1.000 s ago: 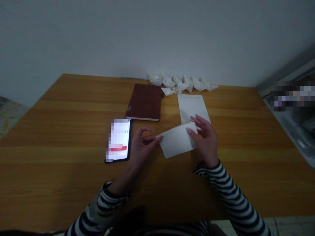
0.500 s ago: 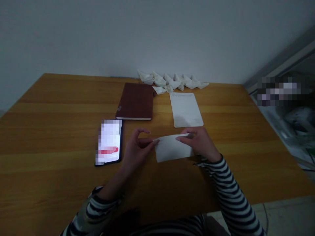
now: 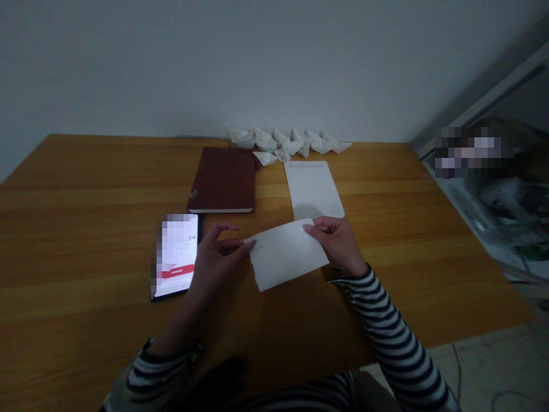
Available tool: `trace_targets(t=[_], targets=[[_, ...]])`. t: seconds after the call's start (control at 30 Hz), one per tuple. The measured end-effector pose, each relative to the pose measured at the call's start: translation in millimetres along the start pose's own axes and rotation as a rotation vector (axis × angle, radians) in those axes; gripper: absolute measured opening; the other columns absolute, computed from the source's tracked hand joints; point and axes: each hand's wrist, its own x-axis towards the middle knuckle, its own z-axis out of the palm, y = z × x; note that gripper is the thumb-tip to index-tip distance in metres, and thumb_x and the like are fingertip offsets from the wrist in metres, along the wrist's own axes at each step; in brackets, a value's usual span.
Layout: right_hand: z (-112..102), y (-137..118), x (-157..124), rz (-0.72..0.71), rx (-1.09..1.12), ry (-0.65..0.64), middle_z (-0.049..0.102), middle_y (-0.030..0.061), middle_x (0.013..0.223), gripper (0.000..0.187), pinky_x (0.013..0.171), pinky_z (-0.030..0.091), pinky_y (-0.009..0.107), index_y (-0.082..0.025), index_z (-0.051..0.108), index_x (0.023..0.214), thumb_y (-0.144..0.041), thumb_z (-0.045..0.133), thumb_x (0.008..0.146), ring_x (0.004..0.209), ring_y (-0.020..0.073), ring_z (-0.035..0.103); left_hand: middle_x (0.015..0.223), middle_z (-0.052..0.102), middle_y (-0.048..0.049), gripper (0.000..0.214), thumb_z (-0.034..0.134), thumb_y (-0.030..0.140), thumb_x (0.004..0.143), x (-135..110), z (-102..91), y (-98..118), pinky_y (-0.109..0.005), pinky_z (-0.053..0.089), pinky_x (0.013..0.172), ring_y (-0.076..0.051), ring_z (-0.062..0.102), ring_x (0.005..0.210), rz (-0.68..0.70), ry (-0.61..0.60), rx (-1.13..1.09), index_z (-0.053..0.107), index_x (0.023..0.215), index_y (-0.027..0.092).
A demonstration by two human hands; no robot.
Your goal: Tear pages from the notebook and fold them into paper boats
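Observation:
A folded sheet of white paper [image 3: 288, 256] is held up between my two hands, above the wooden table [image 3: 386, 217]. My left hand [image 3: 217, 254] pinches its upper left corner between thumb and finger, with the index finger raised and curved. At the upper right corner, my right hand [image 3: 338, 240] grips the paper with the thumb on the near face. The paper tilts, its right end higher than the left, and its left edge looks slightly ragged. A lined sheet [image 3: 313, 186] lies flat just beyond my right hand.
Left of my left hand lies a phone [image 3: 178, 257] with a lit screen. A brown notebook [image 3: 225, 180] sits behind it. Several folded paper boats [image 3: 291, 140] line the wall [image 3: 274, 63]. Blurred items stand past the table's right edge.
The paper has tipped so that more of its face shows, and its right end has risen. Both hands keep their grip. The whole view has shifted slightly.

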Motion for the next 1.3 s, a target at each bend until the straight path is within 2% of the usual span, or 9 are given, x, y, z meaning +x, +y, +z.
trace_targets(t=[0.17,0.37,0.57,0.73,0.87,0.97,1.07,1.17,1.3], targets=[[5,13,3,-0.075,-0.107,0.017,0.075,0.0027,0.069,0.023,0.056,0.051,0.026,-0.017,0.073,0.071,-0.039,0.081,0.069,0.058,0.0137,0.066,0.068,0.073,0.0009,0.043,0.086,0.026,0.065,5,-4.3,-2,-0.019,0.055,0.053,-0.016,0.072,0.061,0.009,0.01,0.088,0.06,0.099,0.021],[10,8,3,-0.17,0.031,-0.05,0.076,-0.0014,0.084,0.035,0.071,0.056,0.027,-0.025,0.07,0.112,-0.033,0.076,0.078,0.074,0.0126,0.069,0.071,0.073,-0.0009,0.033,0.083,0.027,0.069,1,-5.0,5,-0.024,0.057,0.061,-0.016,0.072,0.067,0.057,0.027,0.137,0.071,0.099,0.018],[8,8,3,-0.281,-0.068,-0.036,0.078,0.0025,0.097,0.022,0.078,0.057,0.031,-0.025,0.076,0.103,-0.032,0.073,0.083,0.086,0.0156,0.071,0.094,0.079,-0.0067,0.03,0.08,0.034,0.073,1,-5.5,0,-0.038,0.059,0.086,-0.022,0.074,0.087,0.074,0.094,0.172,0.077,0.098,0.017],[8,9,1,-0.341,-0.124,0.006,0.079,0.0028,0.104,0.024,0.077,0.06,0.033,-0.028,0.076,0.108,-0.029,0.07,0.085,0.085,0.0171,0.073,0.093,0.079,-0.0068,0.034,0.079,0.034,0.075,2,-6.7,-4,-0.035,0.057,0.085,-0.021,0.073,0.087,0.039,0.003,0.166,0.076,0.103,0.016],[10,12,-1,-0.306,-0.097,-0.059,0.077,0.0023,0.111,0.027,0.084,0.061,0.036,-0.031,0.075,0.111,-0.027,0.071,0.085,0.091,0.0181,0.074,0.088,0.077,-0.0037,0.058,0.076,0.039,0.08,2,-9.1,-1,-0.029,0.055,0.068,-0.02,0.071,0.077,0.03,-0.183,0.178,0.061,0.133,0.021],[11,15,-1,-0.264,-0.063,-0.124,0.077,0.0021,0.113,0.033,0.087,0.06,0.038,-0.032,0.073,0.117,-0.028,0.072,0.084,0.092,0.0177,0.074,0.106,0.077,-0.0069,0.047,0.072,0.04,0.083,0,-7.9,1,-0.03,0.054,0.074,-0.022,0.07,0.089,0.053,-0.296,0.24,0.067,0.126,0.022],[13,15,-1,-0.268,-0.03,-0.127,0.078,0.0022,0.107,0.025,0.085,0.061,0.035,-0.03,0.076,0.108,-0.028,0.072,0.083,0.09,0.0168,0.075,0.116,0.075,-0.0071,0.037,0.072,0.037,0.084,-3,-4.7,3,-0.031,0.053,0.083,-0.023,0.069,0.1,0.088,-0.333,0.245,0.072,0.118,0.022],[15,13,0,-0.296,-0.056,-0.095,0.08,0.0031,0.093,0.011,0.076,0.061,0.031,-0.026,0.079,0.091,-0.029,0.074,0.082,0.081,0.016,0.074,0.105,0.077,-0.0069,0.032,0.072,0.034,0.083,-5,-1.1,2,-0.029,0.053,0.076,-0.021,0.07,0.091,0.077,-0.342,0.21,0.073,0.112,0.021],[14,15,1,-0.285,-0.085,-0.119,0.079,0.003,0.083,0.01,0.07,0.059,0.03,-0.025,0.078,0.08,-0.034,0.076,0.08,0.073,0.0152,0.072,0.099,0.077,-0.0066,0.054,0.073,0.033,0.082,-6,3.3,-3,-0.025,0.05,0.061,-0.018,0.069,0.076,0.02,-0.385,0.116,0.058,0.133,0.022]])
